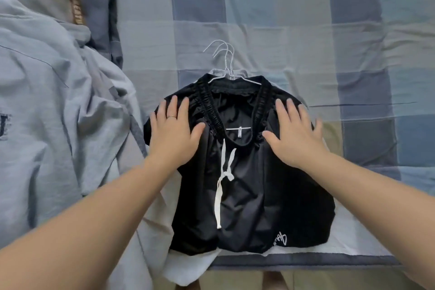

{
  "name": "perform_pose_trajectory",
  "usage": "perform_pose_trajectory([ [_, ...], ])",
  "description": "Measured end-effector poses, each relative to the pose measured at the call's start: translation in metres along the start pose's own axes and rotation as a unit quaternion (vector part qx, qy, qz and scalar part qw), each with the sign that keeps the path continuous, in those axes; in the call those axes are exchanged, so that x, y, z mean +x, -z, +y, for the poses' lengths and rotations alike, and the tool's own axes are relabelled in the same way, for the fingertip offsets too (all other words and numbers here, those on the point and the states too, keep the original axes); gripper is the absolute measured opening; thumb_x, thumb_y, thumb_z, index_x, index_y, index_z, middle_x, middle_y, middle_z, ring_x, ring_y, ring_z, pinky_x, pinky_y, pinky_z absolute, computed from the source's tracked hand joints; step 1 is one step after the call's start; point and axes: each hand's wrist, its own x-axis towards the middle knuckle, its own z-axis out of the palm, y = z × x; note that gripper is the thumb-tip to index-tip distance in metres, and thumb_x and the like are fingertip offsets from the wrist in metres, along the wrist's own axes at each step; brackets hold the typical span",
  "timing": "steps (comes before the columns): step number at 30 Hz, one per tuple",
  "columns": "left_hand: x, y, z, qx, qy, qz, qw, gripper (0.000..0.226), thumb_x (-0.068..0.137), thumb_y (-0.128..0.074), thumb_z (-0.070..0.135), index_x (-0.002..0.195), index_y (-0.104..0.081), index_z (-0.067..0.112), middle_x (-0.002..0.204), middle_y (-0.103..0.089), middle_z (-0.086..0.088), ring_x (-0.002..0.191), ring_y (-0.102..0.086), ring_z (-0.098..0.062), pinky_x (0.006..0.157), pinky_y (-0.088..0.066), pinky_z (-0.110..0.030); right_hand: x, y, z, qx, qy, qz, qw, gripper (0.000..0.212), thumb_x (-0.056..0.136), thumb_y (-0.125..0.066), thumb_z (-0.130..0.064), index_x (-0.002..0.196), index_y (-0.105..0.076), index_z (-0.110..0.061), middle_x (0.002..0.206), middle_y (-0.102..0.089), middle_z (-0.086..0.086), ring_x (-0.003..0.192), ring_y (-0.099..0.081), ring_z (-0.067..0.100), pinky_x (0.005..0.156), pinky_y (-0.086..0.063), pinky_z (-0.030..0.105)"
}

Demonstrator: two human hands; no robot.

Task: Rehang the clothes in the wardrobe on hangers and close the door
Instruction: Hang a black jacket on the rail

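Both your hands lie flat, fingers spread: left hand [173,130] and right hand [295,133] press the shorts [247,207]; hangers [226,63] poke out above.

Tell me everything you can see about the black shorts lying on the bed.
The black shorts look thin and slightly shiny, with a gathered elastic waistband, a knotted white drawstring and a small white script logo near one hem. They lie flat on the checked bedding, waist away from the person, over white wire hangers whose hooks stick out beyond the waist. The left hand and right hand rest flat on them.
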Motion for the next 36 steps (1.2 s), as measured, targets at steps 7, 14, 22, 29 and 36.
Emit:
perform_pose_trajectory([
  [7, 0.068, 0.002, 0.002, -0.038, 0.050, 0.004, 0.998, 0.054, 0.103, -0.037, 0.046, 0.148, -0.034, 0.016, 0.146, -0.047, -0.016, 0.133, -0.039, -0.039, 0.107, -0.031, -0.051, 0.077, 0.001, 0.009, 0.018, -0.016, 0.010, 1.000, 0.076, 0.096, -0.039, -0.059, 0.156, -0.006, -0.026, 0.161, -0.023, 0.002, 0.145, -0.025, 0.029, 0.113, -0.017, 0.060],
  [14, 0.056, 0.036, 0.013, -0.150, 0.043, 0.036, 0.987, 0.030, 0.106, -0.039, 0.033, 0.119, -0.056, 0.013, 0.120, -0.060, -0.015, 0.116, -0.051, -0.036, 0.099, -0.041, -0.052, 0.066, 0.037, 0.018, 0.085, -0.008, 0.002, 0.996, 0.049, 0.100, -0.039, -0.050, 0.143, -0.037, -0.028, 0.141, -0.051, 0.006, 0.130, -0.047, 0.033, 0.105, -0.027, 0.052],
  [22, -0.018, 0.101, 0.044, -0.210, 0.026, 0.014, 0.977, 0.010, 0.102, -0.051, 0.033, 0.099, -0.054, 0.024, 0.094, -0.062, 0.001, 0.096, -0.057, -0.025, 0.082, -0.041, -0.036, -0.032, 0.096, 0.041, 0.263, -0.001, 0.024, 0.964, 0.033, 0.103, -0.042, -0.038, 0.119, -0.064, -0.020, 0.115, -0.066, 0.003, 0.111, -0.057, 0.028, 0.094, -0.042, 0.042],
  [29, -0.107, 0.172, 0.078, -0.233, -0.020, -0.027, 0.972, 0.021, 0.099, -0.057, 0.035, 0.113, -0.061, 0.020, 0.112, -0.067, -0.003, 0.107, -0.059, -0.022, 0.093, -0.045, -0.038, -0.176, 0.135, 0.060, 0.327, -0.042, 0.069, 0.941, 0.029, 0.101, -0.049, -0.038, 0.114, -0.067, -0.019, 0.108, -0.067, 0.000, 0.101, -0.057, 0.020, 0.082, -0.039, 0.032],
  [36, -0.183, 0.225, 0.108, -0.241, -0.142, -0.064, 0.958, 0.013, 0.098, -0.060, 0.031, 0.108, -0.062, 0.024, 0.091, -0.058, 0.016, 0.099, -0.056, -0.012, 0.083, -0.037, -0.025, -0.337, 0.147, 0.052, 0.386, -0.149, 0.163, 0.895, 0.027, 0.100, -0.053, -0.035, 0.115, -0.067, -0.017, 0.111, -0.066, 0.000, 0.104, -0.058, 0.019, 0.085, -0.041, 0.030],
])
